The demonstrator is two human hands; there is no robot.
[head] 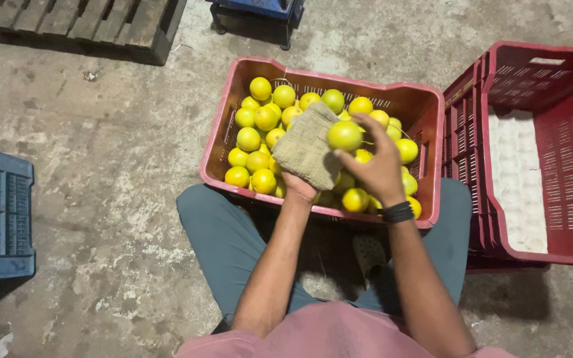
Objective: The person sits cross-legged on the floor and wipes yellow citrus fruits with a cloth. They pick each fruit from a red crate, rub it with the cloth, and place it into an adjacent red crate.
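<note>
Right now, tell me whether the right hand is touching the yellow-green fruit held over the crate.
Touching. The head view shows the right hand with fingers wrapped around the yellow-green fruit, lifted above the red crate.

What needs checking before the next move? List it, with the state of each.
1. Right hand grips the yellow fruit: ok, fingers wrap it.
2. Left hand holds the burlap cloth: ok, the cloth drapes over it.
3. Cloth beside the fruit: ok; actual contact cannot tell.
4. Red crate of fruit in front of the knees: ok, well filled.
5. Second red crate at the right has room: ok, only a white lining shows inside.
6. Fruit surface clean: cannot tell.
</note>
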